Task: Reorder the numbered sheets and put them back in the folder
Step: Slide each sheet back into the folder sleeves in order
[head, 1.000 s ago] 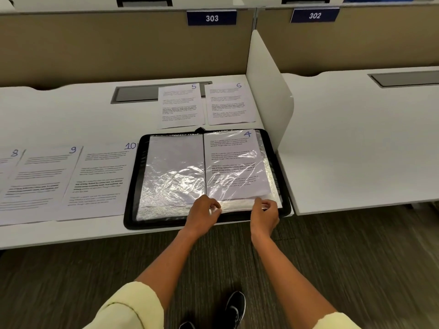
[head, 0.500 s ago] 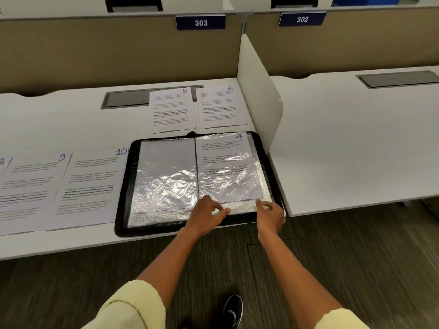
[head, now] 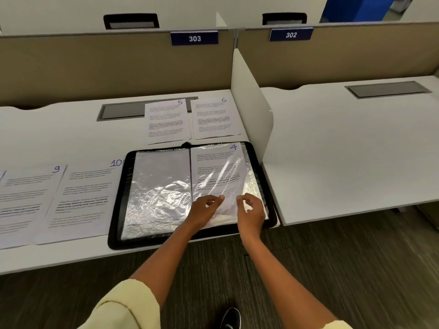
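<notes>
A black zip folder (head: 118,210) lies open on the desk with crinkled clear sleeves on both sides. Sheet 4 (head: 215,166) sits in the right-hand sleeve, whose film shows pull streaks. My left hand (head: 204,210) is over the sheet's lower edge, thumb and forefinger pinching the sleeve film. My right hand (head: 251,210) hovers just to its right with its fingers curled, their tips at the sheet; whether it pinches anything is unclear. Sheet 5 (head: 166,122) and sheet 6 (head: 215,118) lie behind the folder. Sheet 9 (head: 26,200) and sheet 10 (head: 80,198) lie to its left.
A white divider panel (head: 251,110) stands right beside the folder, with a second desk (head: 351,148) past it. A grey cable hatch (head: 123,111) is set into the desk behind the sheets. A beige partition (head: 107,67) closes off the back.
Both hands have moved from the sleeve's bottom edge up onto the lower part of sheet 4 and drawn closer together. The sleeve film now looks pulled taut.
</notes>
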Tool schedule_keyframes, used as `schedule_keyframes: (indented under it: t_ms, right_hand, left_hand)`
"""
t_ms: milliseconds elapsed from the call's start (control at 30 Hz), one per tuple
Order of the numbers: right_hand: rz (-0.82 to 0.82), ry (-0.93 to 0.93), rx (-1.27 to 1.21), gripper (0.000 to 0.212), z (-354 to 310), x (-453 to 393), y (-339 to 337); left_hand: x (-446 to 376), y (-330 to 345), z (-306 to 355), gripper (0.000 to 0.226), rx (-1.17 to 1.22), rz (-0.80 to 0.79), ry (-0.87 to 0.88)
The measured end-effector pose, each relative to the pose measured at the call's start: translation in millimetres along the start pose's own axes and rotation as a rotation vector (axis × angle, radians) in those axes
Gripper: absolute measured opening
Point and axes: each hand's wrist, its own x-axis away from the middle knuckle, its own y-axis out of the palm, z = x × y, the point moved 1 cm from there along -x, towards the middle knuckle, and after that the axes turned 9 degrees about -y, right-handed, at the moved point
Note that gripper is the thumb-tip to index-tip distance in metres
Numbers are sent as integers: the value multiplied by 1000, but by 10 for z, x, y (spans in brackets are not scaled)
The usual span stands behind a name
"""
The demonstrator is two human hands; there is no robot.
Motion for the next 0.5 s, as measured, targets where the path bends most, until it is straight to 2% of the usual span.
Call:
schedule_keyframes:
  t_ms: [133,300,500]
  right_hand:
    - [-165,-148,-26,17,-232,81,240]
    - [-318,-273,-30,14,-450,208,520]
    - [-490,-332,-66,15,-562,329,790]
  left_hand:
    - [-32,-203,280,64,163,36,2]
    - [-7,-521,521,40,262,126,78]
    - [36,-1025,457,33,189,265,122]
